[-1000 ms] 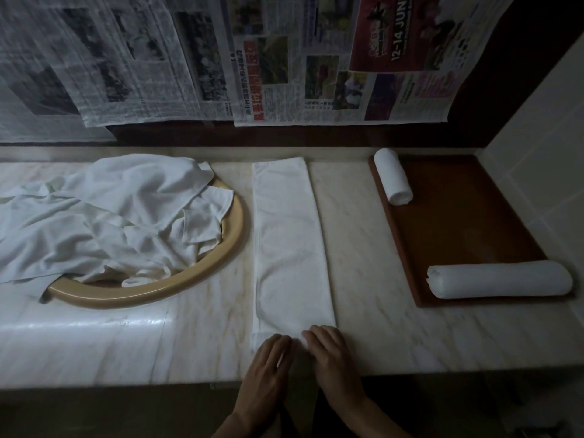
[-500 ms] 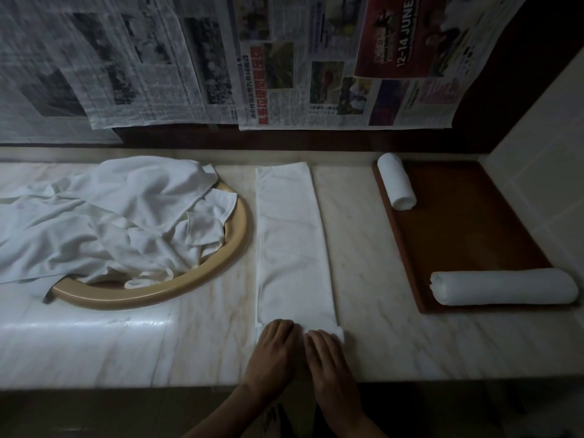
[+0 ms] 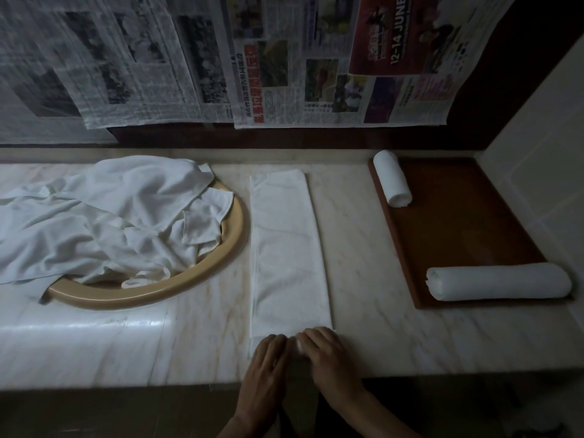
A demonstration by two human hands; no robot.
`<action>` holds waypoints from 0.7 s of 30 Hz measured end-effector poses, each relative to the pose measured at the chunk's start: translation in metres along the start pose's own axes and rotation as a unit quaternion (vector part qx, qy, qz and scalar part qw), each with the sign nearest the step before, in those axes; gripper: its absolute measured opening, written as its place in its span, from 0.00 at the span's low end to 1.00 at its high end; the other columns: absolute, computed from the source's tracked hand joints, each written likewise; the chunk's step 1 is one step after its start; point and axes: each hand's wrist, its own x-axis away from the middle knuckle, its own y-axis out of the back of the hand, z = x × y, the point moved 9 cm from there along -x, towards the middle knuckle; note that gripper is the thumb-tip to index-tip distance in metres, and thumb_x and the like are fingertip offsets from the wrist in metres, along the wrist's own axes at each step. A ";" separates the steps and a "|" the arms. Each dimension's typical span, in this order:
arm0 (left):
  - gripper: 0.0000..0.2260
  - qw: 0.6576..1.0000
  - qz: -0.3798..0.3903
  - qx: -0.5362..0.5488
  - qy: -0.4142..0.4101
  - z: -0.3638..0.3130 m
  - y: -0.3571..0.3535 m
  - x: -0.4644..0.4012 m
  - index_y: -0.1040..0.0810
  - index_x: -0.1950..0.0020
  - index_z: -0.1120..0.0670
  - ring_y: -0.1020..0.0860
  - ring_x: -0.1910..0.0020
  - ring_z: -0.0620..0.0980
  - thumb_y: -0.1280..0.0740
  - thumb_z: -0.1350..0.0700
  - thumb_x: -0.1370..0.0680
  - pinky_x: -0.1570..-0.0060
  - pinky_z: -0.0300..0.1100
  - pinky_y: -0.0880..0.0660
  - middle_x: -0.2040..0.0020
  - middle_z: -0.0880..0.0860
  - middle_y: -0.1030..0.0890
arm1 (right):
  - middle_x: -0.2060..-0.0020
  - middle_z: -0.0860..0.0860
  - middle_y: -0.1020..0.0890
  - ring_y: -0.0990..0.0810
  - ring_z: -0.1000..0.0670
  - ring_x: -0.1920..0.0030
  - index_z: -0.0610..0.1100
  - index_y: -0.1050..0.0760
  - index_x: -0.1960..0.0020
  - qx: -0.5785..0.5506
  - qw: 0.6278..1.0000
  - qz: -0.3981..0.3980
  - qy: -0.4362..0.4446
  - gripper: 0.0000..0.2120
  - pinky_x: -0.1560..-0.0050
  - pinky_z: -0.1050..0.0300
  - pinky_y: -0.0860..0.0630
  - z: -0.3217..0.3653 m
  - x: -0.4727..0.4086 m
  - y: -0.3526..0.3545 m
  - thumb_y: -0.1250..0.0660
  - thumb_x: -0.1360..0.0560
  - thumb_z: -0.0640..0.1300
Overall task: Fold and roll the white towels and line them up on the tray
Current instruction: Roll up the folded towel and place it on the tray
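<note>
L hand [image 3: 264, 358] & R hand [image 3: 322, 350], fingers curled, pinch folded white towel's [image 3: 286, 248] near end at 6 o'clock on tabletop [image 3: 373, 279].

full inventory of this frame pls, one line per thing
rolled towels: 2, white, on the tray, one near end, one far left corner
tray: 1, brown, right side of counter
folded towel: 1, white, flat strip mid-counter
loose towels: heap, white, over the basin, count unclear
basin: 1, tan rim, left
counter: 1, pale marble
newspapers: several sheets, hung on back wall
left hand: grip on folded towel's near end
right hand: same near end
</note>
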 end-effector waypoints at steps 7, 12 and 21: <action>0.18 0.999 0.042 0.013 0.010 0.005 -0.004 -0.025 0.21 0.40 0.57 0.26 0.47 0.52 0.27 0.54 0.29 0.45 0.45 0.26 0.43 0.54 0.24 | 0.36 0.38 0.22 0.27 0.38 0.34 0.34 0.24 0.33 0.108 0.994 -0.007 -0.028 0.23 0.28 0.39 0.38 0.010 0.034 -0.012 0.52 0.21 0.34; 0.10 0.999 0.042 -0.019 0.009 0.003 0.012 -0.054 0.21 0.48 0.53 0.26 0.53 0.48 0.33 0.54 0.28 0.52 0.44 0.23 0.50 0.50 0.24 | 0.32 0.39 0.26 0.30 0.38 0.30 0.34 0.26 0.32 0.133 0.990 0.014 -0.044 0.21 0.26 0.40 0.41 0.001 0.032 -0.029 0.51 0.17 0.36; 0.14 1.000 -0.010 -0.013 0.006 0.001 0.011 -0.024 0.19 0.41 0.59 0.23 0.41 0.56 0.39 0.60 0.23 0.42 0.50 0.25 0.42 0.57 0.21 | 0.44 0.44 0.17 0.27 0.45 0.40 0.38 0.19 0.39 0.091 0.995 -0.010 -0.037 0.19 0.27 0.50 0.43 -0.011 0.003 -0.024 0.43 0.25 0.40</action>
